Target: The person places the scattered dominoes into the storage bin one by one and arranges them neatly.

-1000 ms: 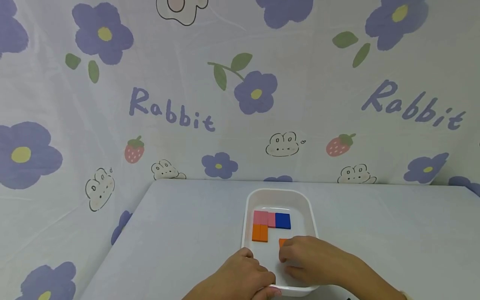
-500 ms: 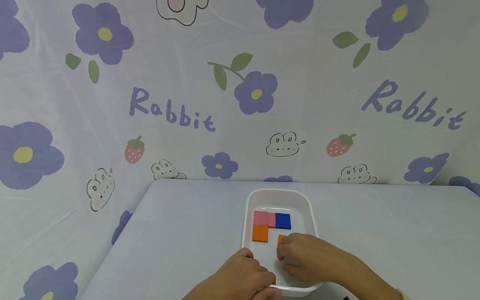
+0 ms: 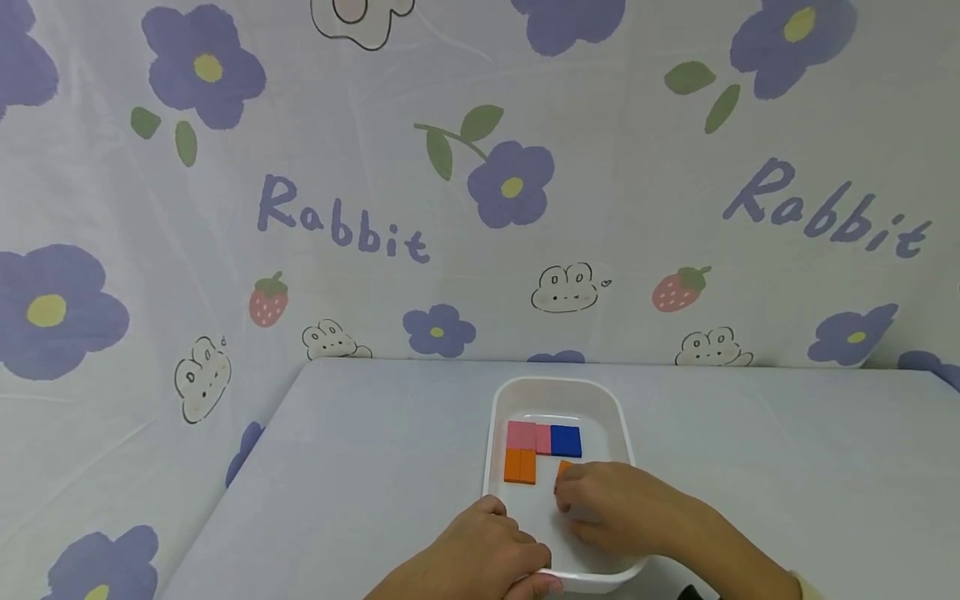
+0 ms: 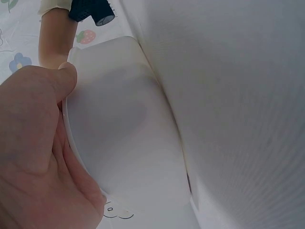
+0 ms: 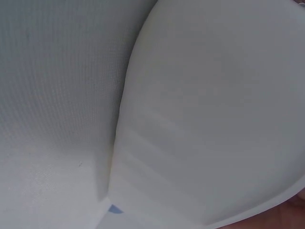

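A white plastic tray [image 3: 555,382] lies on the table, with flat coloured tiles inside. My left hand [image 3: 480,550] grips its near left rim, and the left wrist view has the thumb on the rim beside the outer wall [image 4: 114,109]. Reaching in over the right side, my right hand [image 3: 630,508] has its fingers curled on an orange tile [image 3: 565,467], mostly hidden under them. Farther in, a pink tile [image 3: 521,435], a narrower pink one [image 3: 543,440] and a blue tile [image 3: 566,442] form a row. Two orange tiles [image 3: 520,467] sit below its left end.
A white cloth covers the table [image 3: 390,467], backed by a printed fabric wall [image 3: 637,208] with flowers and rabbits. The tray's wall [image 5: 205,109] fills much of the right wrist view. A dark strap [image 4: 93,9] shows on the right forearm.
My right hand has slid the orange tile a little farther into the tray, toward the blue tile. The left hand keeps its place on the rim.
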{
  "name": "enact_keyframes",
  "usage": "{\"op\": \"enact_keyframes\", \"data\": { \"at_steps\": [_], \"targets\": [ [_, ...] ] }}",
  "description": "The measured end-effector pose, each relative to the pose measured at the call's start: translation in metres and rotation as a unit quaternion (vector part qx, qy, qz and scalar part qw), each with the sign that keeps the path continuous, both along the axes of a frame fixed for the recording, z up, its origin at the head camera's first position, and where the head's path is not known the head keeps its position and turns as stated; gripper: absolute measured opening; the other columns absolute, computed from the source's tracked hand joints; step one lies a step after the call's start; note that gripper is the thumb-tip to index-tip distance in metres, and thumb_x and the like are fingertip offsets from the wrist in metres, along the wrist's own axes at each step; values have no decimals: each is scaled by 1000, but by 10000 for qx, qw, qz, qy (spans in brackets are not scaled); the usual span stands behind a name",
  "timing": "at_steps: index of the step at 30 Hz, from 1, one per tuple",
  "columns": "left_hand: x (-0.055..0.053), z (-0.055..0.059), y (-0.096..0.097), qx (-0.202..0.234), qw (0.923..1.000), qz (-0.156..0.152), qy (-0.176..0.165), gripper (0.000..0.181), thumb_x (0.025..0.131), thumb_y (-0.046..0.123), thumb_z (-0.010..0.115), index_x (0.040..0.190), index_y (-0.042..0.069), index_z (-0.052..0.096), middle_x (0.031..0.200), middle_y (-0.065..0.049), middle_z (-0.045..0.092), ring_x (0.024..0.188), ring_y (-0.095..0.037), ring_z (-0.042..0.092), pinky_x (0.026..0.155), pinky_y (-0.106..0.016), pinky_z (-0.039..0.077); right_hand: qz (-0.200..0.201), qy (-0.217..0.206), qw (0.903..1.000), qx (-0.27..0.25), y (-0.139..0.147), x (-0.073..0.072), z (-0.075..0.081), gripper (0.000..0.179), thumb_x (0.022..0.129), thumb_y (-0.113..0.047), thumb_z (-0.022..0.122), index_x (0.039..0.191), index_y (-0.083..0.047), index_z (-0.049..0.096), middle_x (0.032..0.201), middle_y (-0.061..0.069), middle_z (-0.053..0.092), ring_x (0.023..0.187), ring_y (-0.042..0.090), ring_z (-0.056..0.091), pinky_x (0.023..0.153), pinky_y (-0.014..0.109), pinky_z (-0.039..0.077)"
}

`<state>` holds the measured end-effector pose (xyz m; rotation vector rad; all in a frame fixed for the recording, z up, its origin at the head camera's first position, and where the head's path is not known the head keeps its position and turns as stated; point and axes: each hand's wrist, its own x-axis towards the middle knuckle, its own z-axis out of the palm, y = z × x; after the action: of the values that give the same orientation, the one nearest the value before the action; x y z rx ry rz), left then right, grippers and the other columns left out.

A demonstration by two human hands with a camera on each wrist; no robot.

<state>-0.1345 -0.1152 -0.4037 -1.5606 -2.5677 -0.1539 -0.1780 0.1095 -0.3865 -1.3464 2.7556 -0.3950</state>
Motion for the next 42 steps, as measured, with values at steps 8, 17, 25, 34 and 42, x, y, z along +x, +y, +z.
{"op": "enact_keyframes", "data": {
  "at_steps": [8,17,25,34,42],
  "targets": [
    [0,2,0,-12,9996,0,-265,36,106,43,41,90,24,67,74,17,63,65,3,48,73,-20,33,-99,174,9998,63,1,-3,-1,11,83,-9,76,93,-13,72,98,-3,70,86,11,62,83,35,55],
    [0,3,0,67,9988,-28,-486,36,107,40,40,90,23,66,67,19,50,62,4,45,72,-20,31,-242,108,9995,164,1,-3,1,11,84,-10,75,94,-14,72,105,-1,70,87,14,64,84,37,55],
    [-1,2,0,-11,9987,0,-515,37,107,41,40,91,22,67,67,18,53,62,4,45,73,-20,32,-200,6,9997,125,2,-5,0,14,85,-11,76,98,-14,73,107,-2,70,91,14,64,87,39,54],
    [0,2,0,-15,9992,18,-406,37,107,43,40,92,23,67,71,18,58,64,4,46,74,-20,33,-222,-177,9995,136,0,-6,0,18,86,-13,77,103,-14,76,112,-2,70,101,17,66,91,41,53],
    [0,2,0,44,9987,5,-507,38,107,42,39,93,22,68,72,18,60,65,4,48,74,-20,33,-139,-124,9997,151,-2,-6,-3,15,86,-13,76,101,-17,76,117,-1,70,108,18,66,93,41,52]
  ]
}}
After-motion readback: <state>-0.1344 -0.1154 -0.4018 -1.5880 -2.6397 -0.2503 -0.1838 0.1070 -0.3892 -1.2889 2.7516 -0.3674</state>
